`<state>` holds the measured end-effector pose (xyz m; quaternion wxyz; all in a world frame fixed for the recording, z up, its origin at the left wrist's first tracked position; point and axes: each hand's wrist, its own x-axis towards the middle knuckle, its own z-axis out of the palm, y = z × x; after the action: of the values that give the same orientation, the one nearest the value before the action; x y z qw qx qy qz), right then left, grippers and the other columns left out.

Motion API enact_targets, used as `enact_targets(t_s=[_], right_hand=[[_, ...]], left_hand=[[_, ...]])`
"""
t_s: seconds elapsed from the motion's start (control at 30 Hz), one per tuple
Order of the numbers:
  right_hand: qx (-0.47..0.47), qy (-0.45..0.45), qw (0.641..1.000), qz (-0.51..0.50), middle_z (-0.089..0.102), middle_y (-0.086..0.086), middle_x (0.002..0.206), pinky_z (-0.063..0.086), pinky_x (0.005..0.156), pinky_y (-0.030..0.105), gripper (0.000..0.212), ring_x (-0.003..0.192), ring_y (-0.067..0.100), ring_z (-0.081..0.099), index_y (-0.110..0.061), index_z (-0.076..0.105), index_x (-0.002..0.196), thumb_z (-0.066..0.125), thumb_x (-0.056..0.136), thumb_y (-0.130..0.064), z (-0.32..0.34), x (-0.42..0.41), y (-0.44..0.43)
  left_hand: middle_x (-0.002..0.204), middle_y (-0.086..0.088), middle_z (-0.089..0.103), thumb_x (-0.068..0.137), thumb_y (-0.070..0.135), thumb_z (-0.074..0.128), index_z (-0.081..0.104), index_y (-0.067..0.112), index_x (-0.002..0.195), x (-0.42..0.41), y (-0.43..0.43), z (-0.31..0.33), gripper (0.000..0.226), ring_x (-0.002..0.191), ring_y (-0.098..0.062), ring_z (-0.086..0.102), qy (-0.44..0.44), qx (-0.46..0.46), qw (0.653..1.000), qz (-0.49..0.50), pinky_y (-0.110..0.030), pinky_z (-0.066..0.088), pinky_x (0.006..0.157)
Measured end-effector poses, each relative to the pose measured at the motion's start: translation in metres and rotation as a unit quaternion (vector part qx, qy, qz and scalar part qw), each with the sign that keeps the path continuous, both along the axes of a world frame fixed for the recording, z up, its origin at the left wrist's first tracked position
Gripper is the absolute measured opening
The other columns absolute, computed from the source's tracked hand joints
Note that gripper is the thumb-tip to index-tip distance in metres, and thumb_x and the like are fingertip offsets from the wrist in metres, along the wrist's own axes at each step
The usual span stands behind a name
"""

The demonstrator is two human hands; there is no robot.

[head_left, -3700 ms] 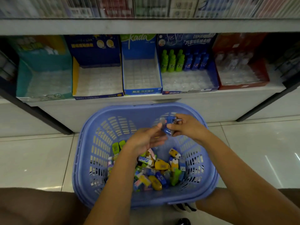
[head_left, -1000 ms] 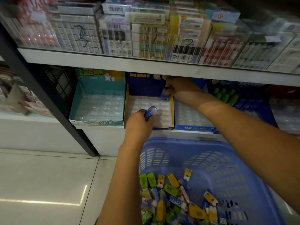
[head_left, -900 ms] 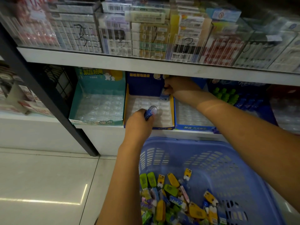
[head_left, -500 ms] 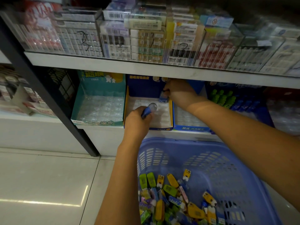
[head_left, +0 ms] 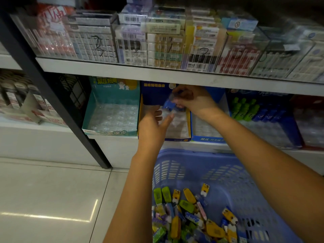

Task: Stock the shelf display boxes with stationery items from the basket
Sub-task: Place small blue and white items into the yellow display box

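Observation:
The blue and yellow display box (head_left: 188, 126) stands on the lower shelf, its clear tray showing. At the back of the tray, my right hand (head_left: 192, 100) pinches a small blue item with a clear cap (head_left: 169, 105). Just below that item my left hand (head_left: 153, 128) hovers over the tray with its fingers loosely spread and nothing in them. The blue plastic basket (head_left: 219, 165) sits on the floor under my arms. Several small stationery pieces (head_left: 185, 216) in yellow, green and blue lie in its bottom.
A teal display box (head_left: 112, 132) stands left of the blue and yellow one, and a blue box (head_left: 210, 139) right of it. Further right, a box holds green and blue bottles (head_left: 252, 109). The upper shelf edge (head_left: 157, 74) overhangs my hands. A black post (head_left: 57, 95) slants down at left.
My left hand rose from the box's front to its back, and the blue capped item it held now sits in my right hand's fingers. The left hand's fingers have opened.

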<state>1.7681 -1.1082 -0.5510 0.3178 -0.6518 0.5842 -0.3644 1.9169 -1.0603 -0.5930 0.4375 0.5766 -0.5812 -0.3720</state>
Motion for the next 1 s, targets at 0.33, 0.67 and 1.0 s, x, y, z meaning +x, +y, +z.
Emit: enact_targets(t_s=[0.33,0.67,1.0], right_hand=[[-0.091,0.206,0.974,0.037,0.064,0.015,0.105,0.041,0.082,0.017,0.024,0.097,0.022,0.06,-0.001,0.059,0.113,0.059,0.089,-0.006,-0.034,-0.004,-0.026],[-0.09,0.286,0.953,0.048,0.06,0.017,0.118,0.036,0.089,0.02,0.028,0.111,0.028,0.056,-0.002,0.06,0.118,0.058,0.091,-0.012,-0.032,0.002,-0.037],[-0.069,0.392,0.917,0.036,0.042,0.011,0.143,0.024,0.103,0.022,0.034,0.133,0.025,0.033,-0.004,0.055,0.128,0.044,0.098,-0.015,-0.029,0.005,-0.035]], left_hand=[[0.15,-0.01,0.037,0.094,0.021,0.054,0.062,0.01,0.123,-0.003,0.018,-0.024,0.032,0.136,-0.023,0.037,-0.267,-0.037,0.95,-0.158,-0.026,0.031,0.106],[0.147,-0.011,0.042,0.094,0.014,0.053,0.064,0.005,0.117,-0.002,0.015,-0.028,0.027,0.135,-0.021,0.04,-0.258,-0.059,0.952,-0.153,-0.022,0.034,0.101],[0.148,-0.008,0.041,0.093,0.013,0.055,0.064,0.004,0.118,0.002,0.012,-0.027,0.028,0.129,-0.026,0.048,-0.261,-0.047,0.951,-0.156,-0.028,0.041,0.097]])
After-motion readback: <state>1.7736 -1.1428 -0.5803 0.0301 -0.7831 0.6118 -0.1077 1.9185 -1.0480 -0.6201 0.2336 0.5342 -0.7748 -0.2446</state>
